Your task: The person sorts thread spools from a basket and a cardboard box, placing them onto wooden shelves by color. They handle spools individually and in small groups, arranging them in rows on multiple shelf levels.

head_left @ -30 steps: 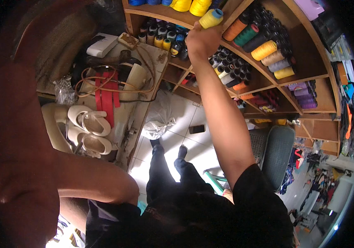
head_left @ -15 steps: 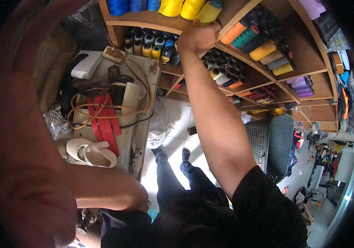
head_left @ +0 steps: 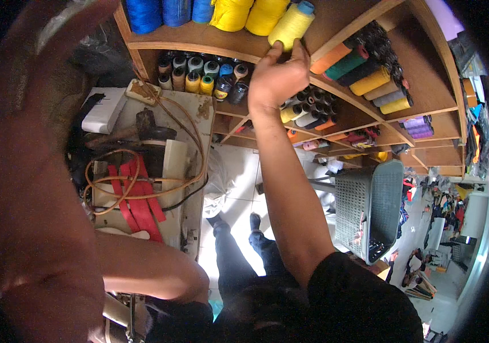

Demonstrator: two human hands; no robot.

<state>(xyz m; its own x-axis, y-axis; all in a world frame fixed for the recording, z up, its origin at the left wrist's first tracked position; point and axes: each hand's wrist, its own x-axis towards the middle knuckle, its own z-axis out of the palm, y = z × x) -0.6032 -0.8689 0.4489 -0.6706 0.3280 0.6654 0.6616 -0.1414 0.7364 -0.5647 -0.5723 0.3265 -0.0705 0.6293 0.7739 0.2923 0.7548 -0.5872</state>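
My right hand reaches up to an open wooden shelf, its thumb and fingers closed at the wide base of a pale yellow thread cone. The cone lies tilted, its light blue tip pointing up and right. Beside it on the shelf stand bright yellow thread cones and blue thread cones. My left hand is raised very close to the camera, large, dark and blurred along the left side. Its fingers run up toward the rim, and whether they hold anything cannot be made out.
Small thread spools fill the compartment below. More coloured spools lie in compartments to the right. A worktable at left carries red strips and a looping brown cord. A grey plastic basket stands right of my arm.
My right hand has shifted down the yellow cone to its base, and more of the cone shows. The view has shifted, with the basket fuller in sight and the white shoe mostly covered by my left arm.
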